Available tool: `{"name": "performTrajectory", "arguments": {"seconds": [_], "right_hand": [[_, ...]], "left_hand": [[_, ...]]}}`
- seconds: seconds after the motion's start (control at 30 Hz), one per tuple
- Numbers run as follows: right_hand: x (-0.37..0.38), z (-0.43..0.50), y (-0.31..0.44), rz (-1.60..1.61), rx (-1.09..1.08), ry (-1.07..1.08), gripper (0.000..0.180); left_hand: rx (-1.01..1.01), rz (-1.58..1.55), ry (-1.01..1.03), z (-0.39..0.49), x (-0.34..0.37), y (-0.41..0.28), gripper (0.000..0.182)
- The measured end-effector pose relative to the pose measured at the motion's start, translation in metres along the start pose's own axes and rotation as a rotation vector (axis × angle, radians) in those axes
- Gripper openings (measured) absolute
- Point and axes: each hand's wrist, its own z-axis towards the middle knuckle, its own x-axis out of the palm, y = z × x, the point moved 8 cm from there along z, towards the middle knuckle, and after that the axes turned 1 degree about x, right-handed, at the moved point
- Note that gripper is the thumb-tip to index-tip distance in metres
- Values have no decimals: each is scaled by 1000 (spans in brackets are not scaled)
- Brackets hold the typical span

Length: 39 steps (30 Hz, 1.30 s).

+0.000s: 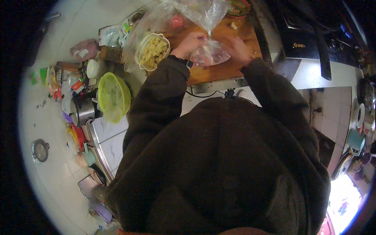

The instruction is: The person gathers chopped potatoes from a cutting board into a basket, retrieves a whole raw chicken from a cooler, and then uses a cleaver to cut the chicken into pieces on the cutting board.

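Note:
A clear plastic bag (216, 55) with pinkish contents that look like raw meat lies on the wooden board (210, 75). Its neck is pinched narrow, and the loose plastic spreads out above. My left hand (191, 44) is at the left side of the neck, its fingers partly hidden by blur and plastic. To the right of the bag, my right hand (239, 48) is strongly blurred, and whether it touches the plastic cannot be told. A white plastic basket (137, 53) of yellowish chunks stands left of my left hand. Small pale pieces (234, 25) lie on the board.
A yellow-green colander (127, 91) and a steel pot (83, 110) stand on the left. A black gas stove (305, 44) is at the right, with a dark handle (324, 61) jutting over its edge. A round dish (239, 7) stands at the board's far right.

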Motion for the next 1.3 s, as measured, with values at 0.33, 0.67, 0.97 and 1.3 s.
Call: {"name": "performTrajectory", "arguments": {"seconds": [0.33,0.67,0.97,1.3], "right_hand": [[50,9,8,665,308,241,22],[-28,-4,80,689,228,275,15],[-117,-15,15,1100,469,-237,20],[-95,-55,-87,518,598,-189,16]], "left_hand": [[16,44,56,-37,-1,-29,17],[395,271,116,-88,13,-111,21],[242,12,-320,-118,-59,-80,14],[451,169,-311,-128,22,-55,7]]}}
